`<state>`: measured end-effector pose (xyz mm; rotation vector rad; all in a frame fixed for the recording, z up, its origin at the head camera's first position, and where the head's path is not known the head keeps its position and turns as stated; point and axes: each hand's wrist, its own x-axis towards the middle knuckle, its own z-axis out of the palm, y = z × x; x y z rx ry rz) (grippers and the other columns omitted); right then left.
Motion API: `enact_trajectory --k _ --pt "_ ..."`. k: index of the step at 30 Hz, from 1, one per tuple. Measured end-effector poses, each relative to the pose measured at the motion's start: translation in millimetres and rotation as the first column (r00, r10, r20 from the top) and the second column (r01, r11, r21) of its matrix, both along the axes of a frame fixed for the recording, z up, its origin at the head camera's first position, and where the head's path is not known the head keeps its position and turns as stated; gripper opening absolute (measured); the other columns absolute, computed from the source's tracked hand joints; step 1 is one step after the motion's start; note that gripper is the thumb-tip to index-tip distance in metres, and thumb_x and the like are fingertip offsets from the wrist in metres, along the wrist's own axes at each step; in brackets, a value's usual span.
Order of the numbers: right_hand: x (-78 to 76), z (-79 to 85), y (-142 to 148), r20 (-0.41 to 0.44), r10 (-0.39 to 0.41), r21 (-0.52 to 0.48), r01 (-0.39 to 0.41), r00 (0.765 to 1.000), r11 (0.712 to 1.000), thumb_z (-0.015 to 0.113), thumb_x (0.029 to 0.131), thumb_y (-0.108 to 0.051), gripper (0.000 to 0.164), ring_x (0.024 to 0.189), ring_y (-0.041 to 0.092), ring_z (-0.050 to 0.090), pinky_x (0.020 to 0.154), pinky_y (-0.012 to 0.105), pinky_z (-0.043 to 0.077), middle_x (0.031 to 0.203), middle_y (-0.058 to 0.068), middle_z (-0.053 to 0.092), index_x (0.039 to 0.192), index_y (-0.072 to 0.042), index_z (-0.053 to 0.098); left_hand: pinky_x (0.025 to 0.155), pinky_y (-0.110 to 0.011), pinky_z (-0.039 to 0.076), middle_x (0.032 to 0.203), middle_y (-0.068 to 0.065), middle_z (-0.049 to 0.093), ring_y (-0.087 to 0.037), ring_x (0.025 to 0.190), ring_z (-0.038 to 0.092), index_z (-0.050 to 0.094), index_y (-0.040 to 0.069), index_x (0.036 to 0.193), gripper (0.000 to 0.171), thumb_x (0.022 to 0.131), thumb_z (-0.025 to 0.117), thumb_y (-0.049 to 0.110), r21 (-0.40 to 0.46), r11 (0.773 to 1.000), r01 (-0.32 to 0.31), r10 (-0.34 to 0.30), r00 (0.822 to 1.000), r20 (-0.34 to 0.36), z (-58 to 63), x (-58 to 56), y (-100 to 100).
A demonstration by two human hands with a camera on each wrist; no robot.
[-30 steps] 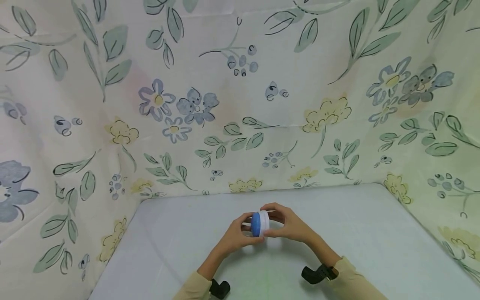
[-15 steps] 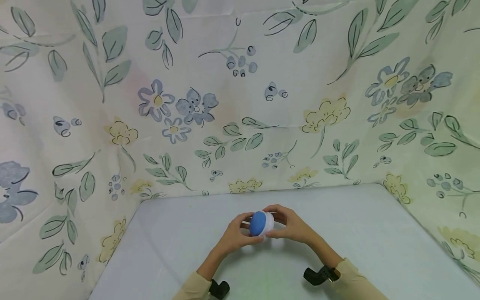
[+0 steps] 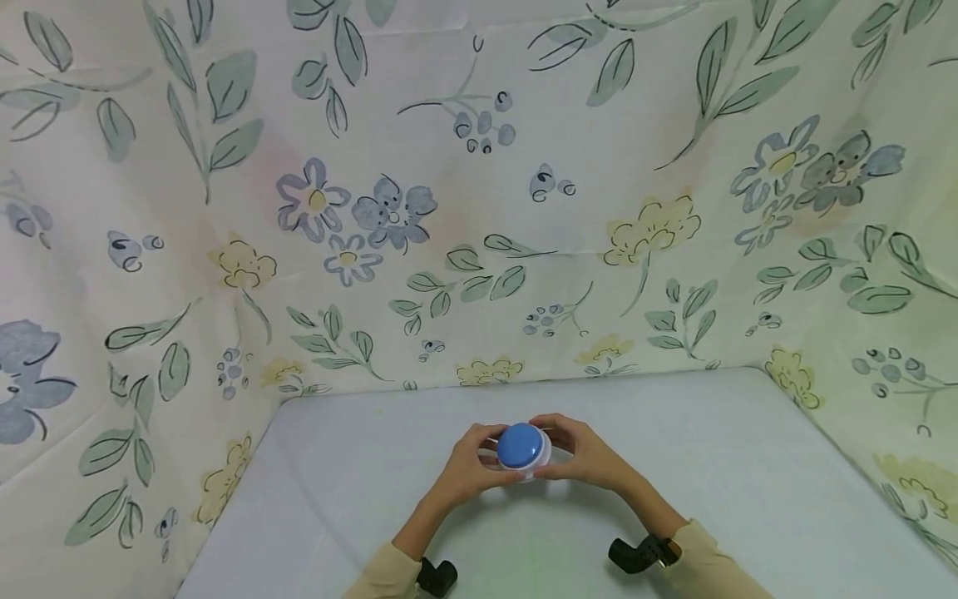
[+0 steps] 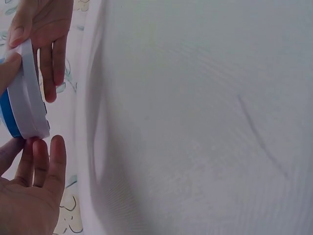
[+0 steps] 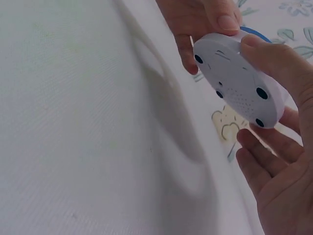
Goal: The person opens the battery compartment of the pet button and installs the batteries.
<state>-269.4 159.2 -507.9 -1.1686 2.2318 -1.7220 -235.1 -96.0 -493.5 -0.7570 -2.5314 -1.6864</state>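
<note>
Between both hands is a round buzzer button (image 3: 520, 445) with a domed blue top and a white base. My left hand (image 3: 471, 466) grips its left side, thumb in front and fingers behind. From the right, my right hand (image 3: 587, 453) holds the white rim between thumb and fingers. The right wrist view shows the underside of the buzzer button (image 5: 232, 73), with several dark round feet and a patch of small holes. In the left wrist view the buzzer button (image 4: 27, 98) appears edge-on. In the head view its blue top faces up toward the camera.
A white-covered table (image 3: 359, 466) lies below the hands. Cloth printed with flowers and leaves (image 3: 479, 208) hangs behind it and along both sides. Each wrist wears a black camera mount, one being the right mount (image 3: 636, 555).
The buzzer button has turned from edge-on, blue side left, until its blue top faces the head camera. Both hands keep hold; the right hand has shifted slightly right and down.
</note>
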Motion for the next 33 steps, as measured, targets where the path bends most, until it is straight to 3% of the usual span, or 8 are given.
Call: enact_trajectory --k 2,11,17,22,33 --pt "0.2 -1.3 1 0.003 -0.005 0.017 0.005 1.000 1.000 0.087 0.083 -0.011 0.067 0.129 0.032 0.053 0.106 0.041 0.041 0.138 0.007 0.058 0.141 -0.006 0.053 0.088 -0.042 0.055 0.119 -0.008 0.056 -0.029 0.109 0.060 0.059 0.002 0.137 0.069 0.078 0.091 0.016 -0.015 1.000 -0.001 0.001 1.000 -0.019 -9.5 -6.3 -2" --pt "1.0 -3.5 1 0.027 -0.057 0.108 0.054 0.998 0.993 0.089 0.081 -0.019 0.071 0.128 0.026 0.054 0.106 0.045 0.042 0.139 0.002 0.058 0.142 -0.011 0.054 0.090 -0.028 0.053 0.121 -0.005 0.057 -0.024 0.110 0.060 0.062 0.007 0.135 0.067 0.077 0.092 0.019 0.010 0.999 0.032 -0.032 0.999 -0.011 -5.7 -9.0 -3" --pt "1.3 -5.4 2 0.003 -0.077 0.136 0.076 0.997 0.988 0.090 0.081 -0.023 0.071 0.127 0.031 0.055 0.104 0.051 0.043 0.138 0.007 0.059 0.141 -0.007 0.056 0.091 -0.031 0.053 0.124 -0.011 0.059 -0.029 0.112 0.062 0.061 0.003 0.135 0.065 0.078 0.091 0.014 0.029 0.998 0.054 -0.055 0.998 0.027 -6.0 -9.4 -4" --pt "1.3 -7.6 4 0.025 -0.092 0.165 0.087 0.995 0.982 0.091 0.078 -0.025 0.071 0.125 0.026 0.057 0.104 0.044 0.044 0.136 0.004 0.060 0.139 -0.009 0.058 0.093 -0.037 0.052 0.123 -0.012 0.061 -0.032 0.113 0.063 0.064 0.001 0.132 0.061 0.078 0.091 0.010 0.038 0.997 0.066 -0.068 0.996 0.063 -7.1 -10.4 -5" --pt "3.8 -14.2 9 0.035 -0.096 0.191 0.087 0.995 0.978 0.093 0.077 -0.023 0.070 0.121 0.029 0.059 0.103 0.045 0.045 0.132 0.007 0.062 0.135 -0.004 0.060 0.089 -0.031 0.054 0.118 -0.004 0.066 -0.021 0.106 0.065 0.068 0.003 0.126 0.058 0.076 0.093 0.016 -0.056 0.997 0.058 -0.054 0.995 0.083 -18.9 -14.1 -3"
